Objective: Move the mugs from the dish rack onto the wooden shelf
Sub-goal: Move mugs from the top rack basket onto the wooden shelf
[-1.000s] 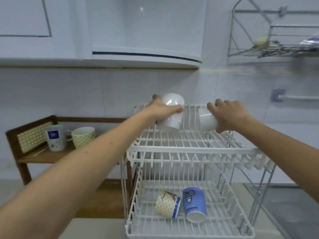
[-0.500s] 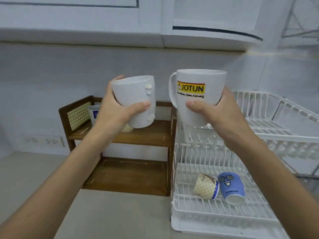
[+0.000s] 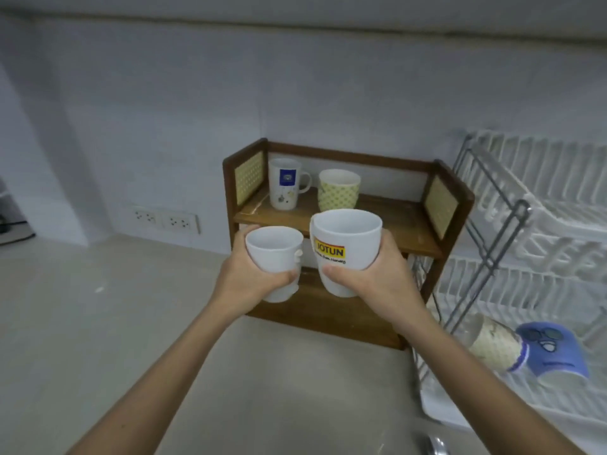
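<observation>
My left hand (image 3: 244, 284) grips a small plain white mug (image 3: 275, 254), held upright. My right hand (image 3: 382, 277) grips a larger white mug with a yellow JOTUN label (image 3: 345, 247), also upright. Both mugs hang side by side just in front of the wooden shelf (image 3: 394, 234). On its top board stand a white mug with a blue logo (image 3: 285, 183) and a green-patterned cup (image 3: 338, 189). The white dish rack (image 3: 532, 224) is at the right; a cream patterned cup (image 3: 492, 344) and a blue mug (image 3: 551, 353) lie on its lower tier.
The shelf stands on a light countertop (image 3: 115, 323) against a white wall. Wall sockets (image 3: 166, 220) sit to the shelf's left. The shelf's lower board is partly hidden behind the mugs. A metal object (image 3: 435, 444) shows at the bottom edge.
Both hands carried the two white mugs from the rack's top tier leftward and lower, toward the wooden shelf. The view has turned left and down.
</observation>
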